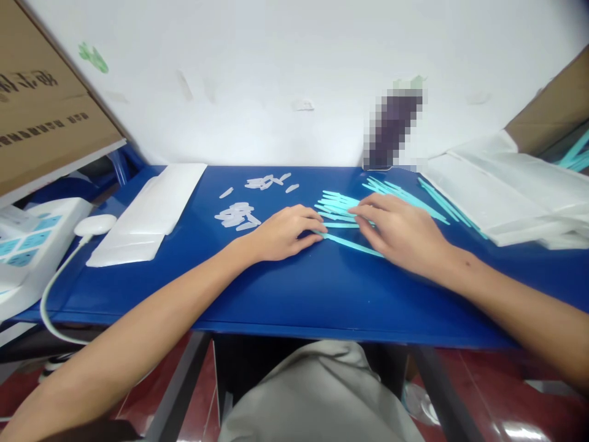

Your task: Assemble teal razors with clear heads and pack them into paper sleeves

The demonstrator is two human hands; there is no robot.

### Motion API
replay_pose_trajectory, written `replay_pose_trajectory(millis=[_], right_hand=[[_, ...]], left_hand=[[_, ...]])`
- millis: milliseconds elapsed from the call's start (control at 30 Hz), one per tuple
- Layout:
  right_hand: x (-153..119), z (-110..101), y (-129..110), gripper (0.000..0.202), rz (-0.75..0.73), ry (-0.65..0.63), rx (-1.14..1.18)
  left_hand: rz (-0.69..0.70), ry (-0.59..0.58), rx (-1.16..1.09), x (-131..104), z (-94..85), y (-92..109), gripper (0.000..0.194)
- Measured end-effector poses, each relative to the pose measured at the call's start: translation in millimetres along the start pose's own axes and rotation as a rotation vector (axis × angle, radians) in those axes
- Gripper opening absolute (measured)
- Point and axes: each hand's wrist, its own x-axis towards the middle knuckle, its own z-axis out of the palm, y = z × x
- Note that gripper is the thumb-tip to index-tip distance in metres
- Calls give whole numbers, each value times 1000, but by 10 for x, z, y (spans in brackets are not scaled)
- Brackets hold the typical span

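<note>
Thin turquoise plastic strips (339, 205) lie in a loose pile between my two hands. My left hand (292, 233) is closed in a pinch at the left end of a single strip (352, 244), which slants down to the right under my other hand. At the pile's right side, my right hand (398, 230) has its thumb and index fingertips close together on the strips; the exact contact is partly hidden. Beyond the right hand lie more turquoise strips (409, 199). Small translucent white pieces (237, 215) are heaped left of my left hand, with another cluster (264, 182) behind.
Everything lies on a blue table (294, 294) against a white wall. White flat sleeves (151, 209) are at left, and a stack of them (519, 190) at right. A white power strip (41, 245) with a plugged cable and a cardboard box (50, 104) stand left. A pixelated dark object (393, 129) leans behind.
</note>
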Motion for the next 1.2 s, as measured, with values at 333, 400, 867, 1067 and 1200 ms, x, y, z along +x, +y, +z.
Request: replay_pose_trajectory(millis=[333,400,867,1067,1200], right_hand=[[-26,74,79,38,18,-216,-21],[-30,75,67,39,94,-239,5],[109,-77,154,33,209,-441,384],[115,-103,161,36,235,-399,429],[88,-32,162,29,155,-139,375]], left_hand=[[-36,23,-190,4,-133,153,13],[-83,129,-146,16,-198,135,17],[-416,13,405,-216,-627,-466,51],[-467,-220,432,106,-274,-265,53],[-353,-122,313,34,-260,-229,38]])
